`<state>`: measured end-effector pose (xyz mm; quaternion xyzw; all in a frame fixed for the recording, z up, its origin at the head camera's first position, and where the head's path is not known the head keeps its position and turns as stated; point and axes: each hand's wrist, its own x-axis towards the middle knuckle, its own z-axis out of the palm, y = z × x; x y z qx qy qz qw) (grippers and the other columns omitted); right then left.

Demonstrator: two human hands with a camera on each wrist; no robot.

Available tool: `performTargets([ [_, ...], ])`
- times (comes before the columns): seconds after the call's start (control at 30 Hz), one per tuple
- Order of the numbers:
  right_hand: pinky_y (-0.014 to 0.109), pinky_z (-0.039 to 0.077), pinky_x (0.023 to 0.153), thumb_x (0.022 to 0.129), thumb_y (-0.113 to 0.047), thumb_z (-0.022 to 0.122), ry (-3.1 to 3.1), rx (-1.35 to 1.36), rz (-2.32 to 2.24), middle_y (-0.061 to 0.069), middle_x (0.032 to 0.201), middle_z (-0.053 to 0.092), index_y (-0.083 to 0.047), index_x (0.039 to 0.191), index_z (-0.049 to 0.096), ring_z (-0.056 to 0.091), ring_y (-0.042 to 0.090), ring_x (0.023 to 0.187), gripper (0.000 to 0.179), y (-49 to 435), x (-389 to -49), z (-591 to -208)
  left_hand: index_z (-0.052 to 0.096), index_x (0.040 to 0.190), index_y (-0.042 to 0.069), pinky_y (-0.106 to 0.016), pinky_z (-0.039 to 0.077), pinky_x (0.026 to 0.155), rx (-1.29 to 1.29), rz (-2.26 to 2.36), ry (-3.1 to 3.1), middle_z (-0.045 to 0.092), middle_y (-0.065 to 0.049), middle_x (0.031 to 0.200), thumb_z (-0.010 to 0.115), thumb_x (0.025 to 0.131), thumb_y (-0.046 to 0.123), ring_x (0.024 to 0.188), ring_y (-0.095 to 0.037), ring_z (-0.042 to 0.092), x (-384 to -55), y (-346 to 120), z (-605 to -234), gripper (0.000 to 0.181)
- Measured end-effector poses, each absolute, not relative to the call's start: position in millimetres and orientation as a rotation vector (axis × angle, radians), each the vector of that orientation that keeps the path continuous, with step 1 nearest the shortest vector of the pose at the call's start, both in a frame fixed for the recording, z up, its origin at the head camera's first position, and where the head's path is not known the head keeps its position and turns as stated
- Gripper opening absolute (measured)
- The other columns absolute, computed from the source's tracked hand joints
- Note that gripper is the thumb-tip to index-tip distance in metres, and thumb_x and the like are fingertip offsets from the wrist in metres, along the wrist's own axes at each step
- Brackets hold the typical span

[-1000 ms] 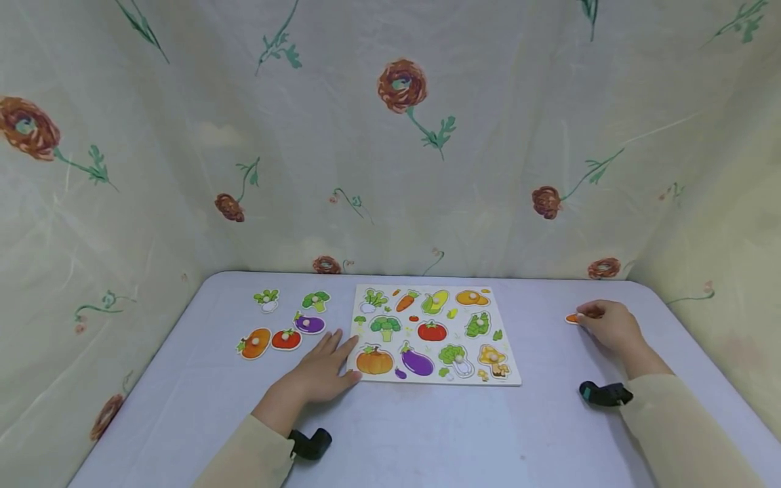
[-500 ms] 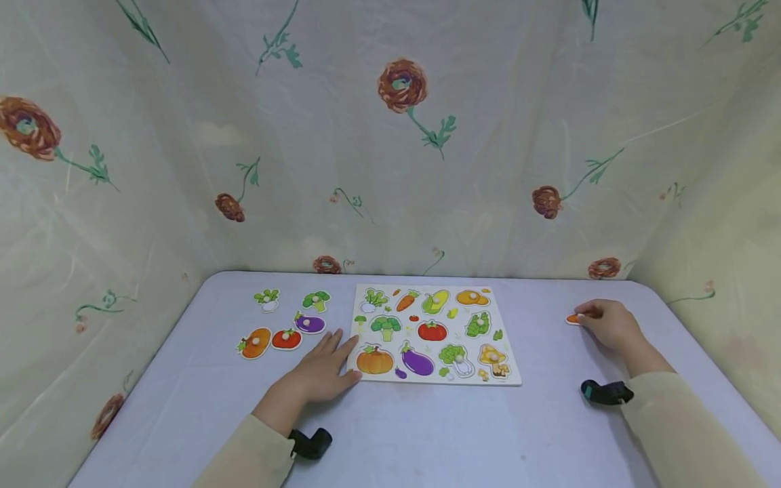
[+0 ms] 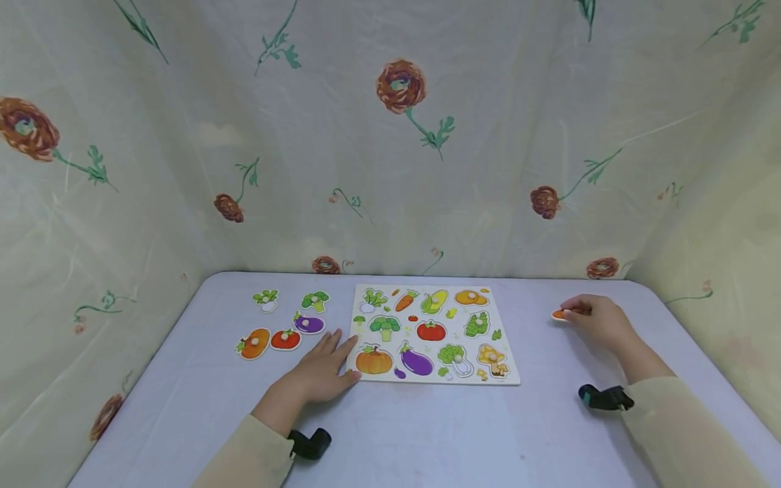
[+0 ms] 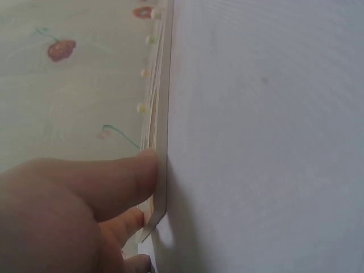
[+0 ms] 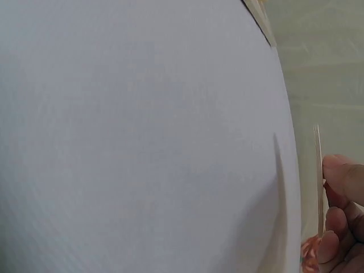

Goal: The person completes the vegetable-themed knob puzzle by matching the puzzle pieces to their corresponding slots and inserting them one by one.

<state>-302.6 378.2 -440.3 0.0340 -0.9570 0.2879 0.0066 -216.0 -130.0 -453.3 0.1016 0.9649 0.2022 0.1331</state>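
Observation:
In the head view, a white vegetable puzzle board (image 3: 456,335) lies mid-table. My left hand (image 3: 320,373) rests at its left edge with fingers spread; in the left wrist view the thumb touches the side of the board (image 4: 164,114). To the right, my right hand (image 3: 601,329) pinches a small, flat orange puzzle piece (image 3: 558,315), mostly covered by the fingers. Seen edge-on in the right wrist view, that thin piece (image 5: 319,193) is up off the tabletop, between thumb and fingers. Several knobbed pieces, such as the corn (image 3: 434,302) and mushroom (image 3: 492,359), sit in the board.
Left of the board lie loose knobbed pieces: a white-rooted green vegetable (image 3: 266,300), broccoli (image 3: 315,301), eggplant (image 3: 308,323), tomato (image 3: 285,339) and pumpkin (image 3: 253,343). A white cloth covers the table (image 3: 427,434). A flowered curtain (image 3: 476,224) hangs behind it.
My right hand has moved slightly left and up with the orange puzzle piece. My left hand stays at the board's edge.

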Motion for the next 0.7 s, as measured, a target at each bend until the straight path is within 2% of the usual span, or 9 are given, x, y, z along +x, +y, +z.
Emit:
performTargets([
  [0.7,0.037,0.050,0.076,0.097,-0.018,0.068,-2.958,0.205,0.941,0.016,0.104,0.068,0.000,0.112,0.068,0.057,0.028,0.090,0.023,305,-310,-414,0.034,0.157,0.017,-0.060,0.020,0.118,0.311,0.575,2.807,0.018,-0.015,0.166,0.061,0.096,0.045,0.153,-0.036,0.010,-218,-131,-456,0.072],
])
